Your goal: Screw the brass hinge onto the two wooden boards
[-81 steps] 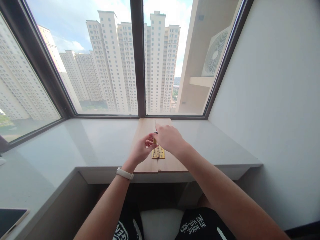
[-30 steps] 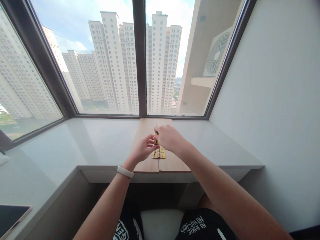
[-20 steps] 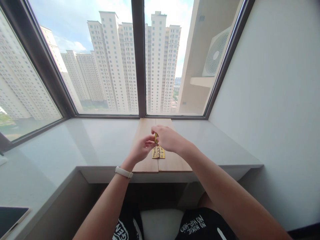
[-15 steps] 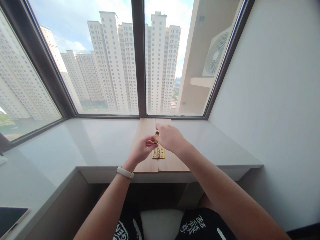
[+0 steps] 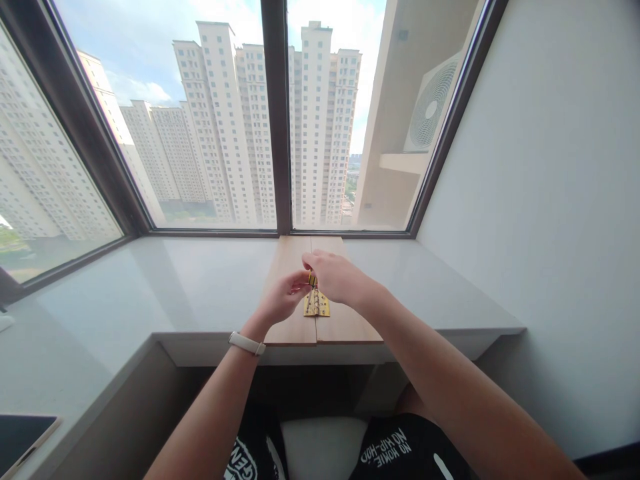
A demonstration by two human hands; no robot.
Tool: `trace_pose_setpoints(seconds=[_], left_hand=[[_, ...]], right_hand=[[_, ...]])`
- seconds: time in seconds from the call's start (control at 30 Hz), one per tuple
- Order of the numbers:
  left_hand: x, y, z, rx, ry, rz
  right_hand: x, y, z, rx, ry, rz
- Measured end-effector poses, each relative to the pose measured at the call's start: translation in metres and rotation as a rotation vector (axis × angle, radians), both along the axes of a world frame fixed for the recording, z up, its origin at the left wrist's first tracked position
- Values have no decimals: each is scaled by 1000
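My right hand (image 5: pixel 343 275) is curled over the top of a short yellow-and-black screwdriver (image 5: pixel 313 279), hiding much of its handle. From the left, the fingers of my left hand (image 5: pixel 281 299) pinch at the same screwdriver lower down. Just below both hands lies a brass-coloured hinge (image 5: pixel 323 305), opened flat across the seam of two light wooden boards (image 5: pixel 291 331). Small dark screws or holes show on its leaves, too small to tell apart. The screwdriver's tip is hidden by my fingers.
The boards rest on a white windowsill counter (image 5: pixel 210 287) that runs up to the dark-framed window (image 5: pixel 283 133). A white wall (image 5: pixel 560 167) rises on the right. At the lower left corner lies a dark-screened device (image 5: pixel 23 437). My knees are under the counter.
My right hand has shifted slightly left and turned over the screwdriver, covering more of its handle. My left hand stays beside it, with its fingers a little higher. The hinge and boards have not moved.
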State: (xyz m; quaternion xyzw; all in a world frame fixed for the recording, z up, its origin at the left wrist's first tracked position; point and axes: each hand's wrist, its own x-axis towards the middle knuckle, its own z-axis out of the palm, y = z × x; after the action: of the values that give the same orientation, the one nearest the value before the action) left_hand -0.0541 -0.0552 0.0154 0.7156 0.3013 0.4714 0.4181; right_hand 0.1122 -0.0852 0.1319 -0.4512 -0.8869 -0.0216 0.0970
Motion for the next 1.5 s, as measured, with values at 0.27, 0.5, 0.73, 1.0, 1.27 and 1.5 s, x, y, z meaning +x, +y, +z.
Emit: trace_pose_setpoints(seconds=[0.27,0.5,0.73,1.0,1.27,1.5], left_hand=[[5,-2,-1,27,12,118],[8,-2,1,42,67,125],[-1,2,-1,-37,11,-51],[-4,-2,5,-52,31,-60],[1,-2,3,76,109,175],[-11,3,-10,75,294,94]], right_hand=[[-6,-5,4,15,74,-121],[-10,-1,-2,51,-2,-175],[0,-1,-3,3,16,-5],[5,-6,7,-92,78,104],[-6,-5,1,-15,67,-167],[-4,-2,-6,24,10,-90]])
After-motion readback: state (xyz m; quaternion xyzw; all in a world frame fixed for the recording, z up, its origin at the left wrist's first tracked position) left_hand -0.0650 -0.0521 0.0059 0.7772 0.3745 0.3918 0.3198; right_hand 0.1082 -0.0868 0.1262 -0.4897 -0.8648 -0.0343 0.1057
